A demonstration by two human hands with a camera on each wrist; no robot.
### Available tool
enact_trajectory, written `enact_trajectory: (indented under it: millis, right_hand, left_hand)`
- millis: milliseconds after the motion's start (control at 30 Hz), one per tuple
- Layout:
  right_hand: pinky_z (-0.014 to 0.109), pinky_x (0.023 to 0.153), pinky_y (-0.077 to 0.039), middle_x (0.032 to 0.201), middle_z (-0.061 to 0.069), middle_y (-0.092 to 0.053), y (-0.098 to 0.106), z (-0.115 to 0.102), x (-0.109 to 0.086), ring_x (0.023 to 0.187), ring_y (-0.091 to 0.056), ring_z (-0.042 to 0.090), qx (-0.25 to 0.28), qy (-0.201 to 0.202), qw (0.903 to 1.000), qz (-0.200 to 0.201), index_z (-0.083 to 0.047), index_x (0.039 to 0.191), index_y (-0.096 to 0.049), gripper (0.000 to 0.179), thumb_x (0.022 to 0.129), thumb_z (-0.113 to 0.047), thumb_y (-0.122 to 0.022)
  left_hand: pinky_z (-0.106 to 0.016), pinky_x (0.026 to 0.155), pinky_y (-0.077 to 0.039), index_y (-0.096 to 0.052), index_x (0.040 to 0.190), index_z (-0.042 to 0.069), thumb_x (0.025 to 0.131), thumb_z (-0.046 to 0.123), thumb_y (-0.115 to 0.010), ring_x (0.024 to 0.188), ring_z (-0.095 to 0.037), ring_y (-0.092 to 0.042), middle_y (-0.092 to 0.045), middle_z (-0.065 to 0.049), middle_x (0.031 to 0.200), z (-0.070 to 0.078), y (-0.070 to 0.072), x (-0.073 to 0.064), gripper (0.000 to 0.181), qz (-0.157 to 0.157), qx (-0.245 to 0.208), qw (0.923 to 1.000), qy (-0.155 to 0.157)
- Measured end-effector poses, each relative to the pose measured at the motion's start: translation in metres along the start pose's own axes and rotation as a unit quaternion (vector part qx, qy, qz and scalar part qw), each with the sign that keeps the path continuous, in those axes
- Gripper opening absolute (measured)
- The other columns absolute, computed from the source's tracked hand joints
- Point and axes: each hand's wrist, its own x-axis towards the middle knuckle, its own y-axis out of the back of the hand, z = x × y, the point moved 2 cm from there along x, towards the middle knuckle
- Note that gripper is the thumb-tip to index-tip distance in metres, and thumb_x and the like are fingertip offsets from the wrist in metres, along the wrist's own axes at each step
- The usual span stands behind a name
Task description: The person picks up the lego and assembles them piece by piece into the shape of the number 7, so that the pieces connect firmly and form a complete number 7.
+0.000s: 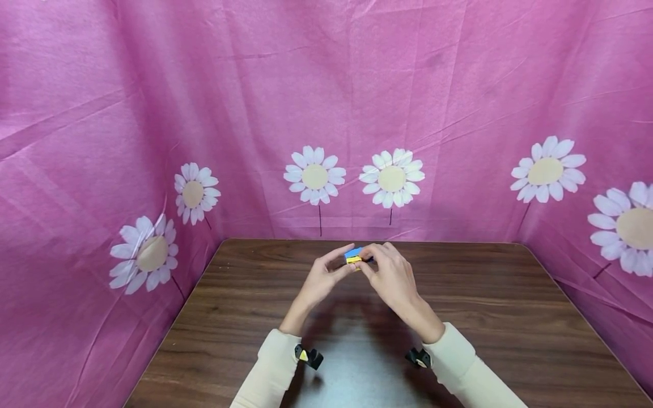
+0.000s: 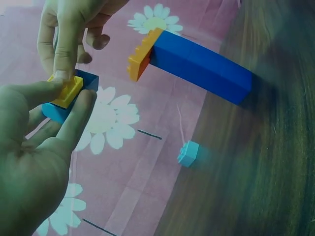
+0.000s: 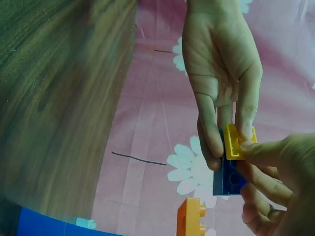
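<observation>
Both hands meet above the wooden table around a small stack of toy building bricks. It is made of a yellow brick (image 3: pixel 234 147) laid against a blue brick (image 3: pixel 228 182). My left hand (image 1: pixel 318 281) grips the stack, thumb on the yellow brick and fingers along the blue one. From the other side, my right hand (image 1: pixel 395 277) pinches the stack, its thumb tip at the yellow brick close to the left thumb. Fingers hide much of both bricks in the head view; more of them shows in the wrist views.
A tall blue block tower (image 2: pixel 202 66) topped by an orange brick (image 2: pixel 142 54) stands on the wooden table (image 1: pixel 490 306). Close to it sits a small light-blue brick (image 2: pixel 188 154). Pink cloth (image 1: pixel 352 96) with printed daisies surrounds the table's back and sides.
</observation>
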Motion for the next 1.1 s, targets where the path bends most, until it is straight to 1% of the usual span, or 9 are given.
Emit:
enact_trajectory:
  millis: [100, 167, 333, 433, 500, 600, 700, 900, 1100]
  right_hand:
    - [0.025, 0.058, -0.046, 0.087, -0.007, -0.063, 0.003, 0.003, -0.001, 0.08, -0.052, 0.008, 0.003, -0.01, 0.9999, 0.005, -0.02, 0.091, -0.067, 0.027, 0.075, -0.03, -0.086]
    - [0.027, 0.062, -0.048, 0.093, -0.004, -0.061, 0.005, 0.005, -0.001, 0.086, -0.052, 0.011, 0.014, -0.013, 0.9998, 0.004, -0.018, 0.094, -0.067, 0.031, 0.074, -0.032, -0.086]
    - [0.038, 0.082, -0.052, 0.116, 0.001, -0.061, 0.009, 0.009, 0.0, 0.109, -0.054, 0.019, 0.062, -0.005, 0.9978, -0.022, -0.014, 0.113, -0.066, 0.046, 0.076, -0.035, -0.084]
    - [0.042, 0.088, -0.054, 0.121, 0.002, -0.063, 0.009, 0.012, 0.0, 0.112, -0.059, 0.02, 0.087, -0.005, 0.9952, -0.043, -0.014, 0.122, -0.064, 0.052, 0.078, -0.036, -0.082]
    - [0.042, 0.088, -0.055, 0.122, 0.002, -0.065, 0.009, 0.013, 0.0, 0.111, -0.062, 0.02, 0.1, -0.009, 0.9934, -0.056, -0.015, 0.124, -0.063, 0.052, 0.08, -0.036, -0.08]
    - [0.04, 0.086, -0.056, 0.121, 0.002, -0.065, 0.009, 0.014, 0.0, 0.108, -0.064, 0.02, 0.12, -0.019, 0.9903, -0.068, -0.016, 0.125, -0.063, 0.049, 0.081, -0.033, -0.079]
    - [0.037, 0.082, -0.058, 0.118, 0.0, -0.065, 0.009, 0.015, 0.0, 0.105, -0.064, 0.018, 0.135, -0.033, 0.9874, -0.075, -0.018, 0.122, -0.064, 0.046, 0.081, -0.031, -0.08]
    - [0.034, 0.077, -0.059, 0.112, 0.0, -0.063, 0.007, 0.016, -0.001, 0.098, -0.065, 0.017, 0.156, -0.054, 0.9828, -0.083, -0.017, 0.117, -0.064, 0.043, 0.079, -0.023, -0.083]
    - [0.034, 0.074, -0.059, 0.111, 0.002, -0.066, 0.008, 0.016, 0.0, 0.094, -0.065, 0.017, 0.155, -0.065, 0.9819, -0.087, -0.017, 0.117, -0.063, 0.044, 0.079, -0.025, -0.083]
  left_hand:
    - [-0.034, 0.091, -0.056, -0.053, 0.14, 0.014, 0.094, 0.01, -0.065, 0.104, -0.017, -0.068, -0.065, -0.017, 0.124, 0.001, -0.001, 0.0, 0.047, 0.0, 0.008, 1.0, -0.002]
    - [-0.038, 0.093, -0.055, -0.052, 0.139, 0.011, 0.095, 0.01, -0.064, 0.106, -0.016, -0.067, -0.065, -0.018, 0.125, 0.001, -0.001, 0.0, 0.045, 0.003, 0.011, 0.9999, -0.004]
    - [-0.048, 0.095, -0.053, -0.054, 0.134, 0.007, 0.095, 0.01, -0.063, 0.104, -0.018, -0.067, -0.065, -0.019, 0.121, 0.003, -0.001, -0.002, 0.04, 0.014, -0.007, 0.9998, -0.009]
    - [-0.046, 0.093, -0.054, -0.055, 0.134, 0.007, 0.095, 0.008, -0.063, 0.104, -0.019, -0.068, -0.064, -0.016, 0.117, 0.005, -0.003, -0.003, 0.041, 0.021, -0.027, 0.9994, -0.01]
    - [-0.04, 0.092, -0.056, -0.056, 0.134, 0.007, 0.094, 0.007, -0.064, 0.103, -0.017, -0.068, -0.064, -0.015, 0.115, 0.007, -0.004, -0.003, 0.041, 0.029, -0.029, 0.9991, -0.013]
    - [-0.029, 0.086, -0.057, -0.058, 0.134, 0.007, 0.093, 0.006, -0.065, 0.098, -0.011, -0.068, -0.067, -0.018, 0.113, 0.017, -0.007, -0.005, 0.042, 0.043, -0.006, 0.9987, -0.027]
    - [-0.023, 0.083, -0.056, -0.057, 0.135, 0.005, 0.093, 0.008, -0.066, 0.096, -0.007, -0.065, -0.066, -0.021, 0.115, 0.026, -0.01, -0.008, 0.044, 0.049, 0.016, 0.998, -0.035]
    - [-0.022, 0.084, -0.055, -0.056, 0.137, 0.006, 0.093, 0.007, -0.066, 0.095, -0.007, -0.064, -0.065, -0.022, 0.116, 0.029, -0.013, -0.01, 0.046, 0.044, 0.028, 0.9982, -0.029]
    - [-0.021, 0.085, -0.054, -0.056, 0.138, 0.006, 0.093, 0.009, -0.066, 0.096, -0.007, -0.064, -0.065, -0.018, 0.116, 0.029, -0.014, -0.01, 0.046, 0.049, 0.036, 0.9974, -0.038]
